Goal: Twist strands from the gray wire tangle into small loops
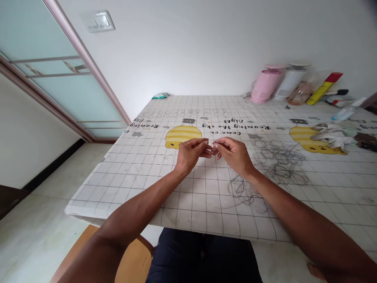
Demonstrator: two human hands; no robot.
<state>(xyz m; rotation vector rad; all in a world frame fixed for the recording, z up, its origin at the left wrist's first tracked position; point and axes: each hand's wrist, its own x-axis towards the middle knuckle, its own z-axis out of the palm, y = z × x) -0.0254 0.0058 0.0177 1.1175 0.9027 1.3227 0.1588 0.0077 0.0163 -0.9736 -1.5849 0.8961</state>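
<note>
Over the middle of the table, my left hand and my right hand face each other with their fingertips almost touching. Thumb and fingers are pinched together on both. Whatever lies between them is too fine to make out. A tangle of thin grey wire-like strands is spread just right of my right hand, and a smaller looped bunch lies partly behind my right forearm. Beyond my hands, a row of small figure-eight loops runs across the tablecloth.
A checked tablecloth with printed cartoons covers the table. Along the wall stand a pink cylinder, a white one, a bottle and a yellow-red box. Crumpled cloth lies right; a small packet sits at the back left.
</note>
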